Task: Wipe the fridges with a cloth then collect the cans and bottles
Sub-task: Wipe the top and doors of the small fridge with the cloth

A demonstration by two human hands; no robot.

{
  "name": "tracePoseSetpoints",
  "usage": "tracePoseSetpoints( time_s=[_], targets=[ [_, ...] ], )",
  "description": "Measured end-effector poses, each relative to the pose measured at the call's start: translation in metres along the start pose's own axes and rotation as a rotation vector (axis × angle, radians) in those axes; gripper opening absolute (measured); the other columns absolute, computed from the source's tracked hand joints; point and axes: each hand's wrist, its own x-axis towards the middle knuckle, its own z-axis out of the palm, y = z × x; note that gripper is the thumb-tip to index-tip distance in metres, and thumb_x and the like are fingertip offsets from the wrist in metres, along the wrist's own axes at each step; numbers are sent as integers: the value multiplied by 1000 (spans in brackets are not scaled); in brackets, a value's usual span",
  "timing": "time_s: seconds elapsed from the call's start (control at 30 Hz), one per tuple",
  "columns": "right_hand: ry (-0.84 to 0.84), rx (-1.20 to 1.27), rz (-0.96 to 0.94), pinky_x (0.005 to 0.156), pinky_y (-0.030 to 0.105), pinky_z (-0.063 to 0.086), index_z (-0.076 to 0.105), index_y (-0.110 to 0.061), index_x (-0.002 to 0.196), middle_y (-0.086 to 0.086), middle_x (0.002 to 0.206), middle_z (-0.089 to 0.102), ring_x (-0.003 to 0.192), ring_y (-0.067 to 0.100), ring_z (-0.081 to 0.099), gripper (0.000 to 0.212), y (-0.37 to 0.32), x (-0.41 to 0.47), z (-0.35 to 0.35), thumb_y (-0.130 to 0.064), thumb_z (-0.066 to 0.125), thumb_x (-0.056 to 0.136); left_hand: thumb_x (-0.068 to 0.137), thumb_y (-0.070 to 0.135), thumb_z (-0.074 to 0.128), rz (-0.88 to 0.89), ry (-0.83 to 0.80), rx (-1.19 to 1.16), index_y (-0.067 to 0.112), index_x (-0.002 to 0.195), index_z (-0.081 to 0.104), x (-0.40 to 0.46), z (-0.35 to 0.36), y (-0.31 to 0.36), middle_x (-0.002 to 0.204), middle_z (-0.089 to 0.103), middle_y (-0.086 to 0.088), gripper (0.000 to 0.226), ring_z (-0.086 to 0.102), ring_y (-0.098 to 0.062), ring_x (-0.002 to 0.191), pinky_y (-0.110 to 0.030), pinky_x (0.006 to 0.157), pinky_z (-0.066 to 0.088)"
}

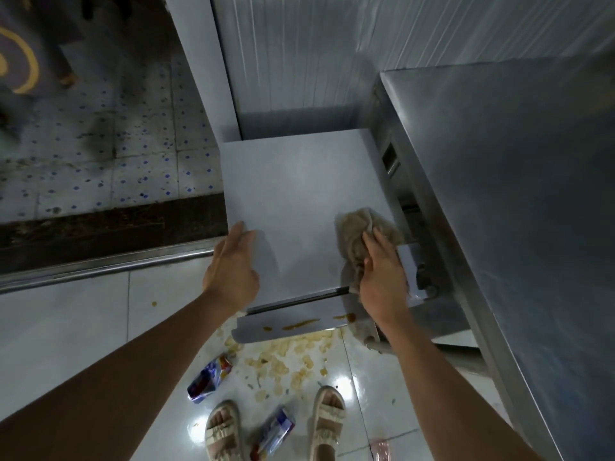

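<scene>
Wiping stage, viewed from above. A steel counter (519, 201) fills the right side; just beside it stands a small white fridge (299, 194), its flat top facing the camera. The left hand (233, 264) rests on the top's near-left corner, fingers straight and together, holding nothing. The right hand (382, 271) presses a crumpled beige cloth (362, 231) against the top's near-right corner, fingers laid over it and partly curled into its folds. The step in hand appears to be the first: wiping the fridge top. Brown smears (304, 324) on the door's upper edge remain, so the next move probably calls for drawing the cloth across the top and down to that edge. Collection is not yet begun: two crushed cans (209, 377) (273, 430) lie on the tiled floor among pale spilled scraps (289, 357), near the person's sandalled feet. A pinkish object (379, 447) at the lower edge is too blurred to identify. The fridge front is hidden; no other fridge or bottle can be made out.
</scene>
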Motion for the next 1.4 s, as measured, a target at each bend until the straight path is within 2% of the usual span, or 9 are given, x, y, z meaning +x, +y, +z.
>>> tracePoseSetpoints(
  time_s=[0.27,0.4,0.53,0.67,0.8,0.97,1.17,1.33,1.4],
  targets=[
    [164,61,86,111,56,28,36,-4,142,20,151,26,140,40,23,52,-55,-99,53,-6,50,92,80,-10,51,87,-22,-89,20,145,27,-39,0,-18,157,10,8,75,26,-18,139,-35,109,34],
    [120,18,-22,109,53,27,37,-12,143,14,151,30,140,34,25,66,-97,-120,79,-4,64,83,81,-9,49,150,-46,-64,19,147,25,-51,-1,-29,157,9,8,76,25,-15,140,-33,111,32],
    [60,-47,-155,107,50,37,41,-11,141,14,148,36,136,33,35,58,-73,-115,64,-11,60,86,83,-9,48,172,-93,-40,18,148,20,-55,-1,-32,158,3,8,76,20,-14,142,-30,113,26],
    [88,-96,51,108,49,37,32,-10,145,16,153,25,138,34,30,63,-26,-98,36,-8,60,88,85,-7,47,194,-97,-24,19,148,20,-59,-3,-34,157,2,9,73,20,-12,141,-24,112,26],
    [190,-37,90,106,48,40,49,-8,134,15,149,34,137,33,33,46,-62,-108,57,-1,56,90,85,-8,45,234,-118,-29,20,148,18,-62,-6,-43,157,4,8,73,19,-10,141,-19,108,23],
    [81,111,-108,101,42,46,59,-11,121,8,140,47,130,26,44,40,-114,-134,89,-3,66,82,86,-6,45,181,-123,-167,26,147,16,-60,-9,-48,152,29,-1,75,32,-19,137,-30,110,27],
    [79,11,-7,104,49,41,51,-5,132,16,148,36,137,34,34,45,-83,-92,63,-8,60,88,86,-7,48,115,-23,-238,23,147,22,-43,-12,-44,148,37,-5,73,38,-20,133,-21,102,30],
    [-4,-56,-329,101,44,39,55,-14,131,8,144,43,132,33,42,56,-113,-100,87,-17,70,77,91,9,52,92,52,-397,19,142,31,-31,-17,-42,137,50,-5,57,51,-23,121,-31,98,42],
    [-36,-76,-360,105,48,39,51,-14,135,11,147,40,134,34,38,59,-116,-76,92,-16,70,79,90,8,51,71,86,-422,16,141,33,-24,-22,-47,131,54,-8,55,54,-27,118,-32,95,43]
  ],
)
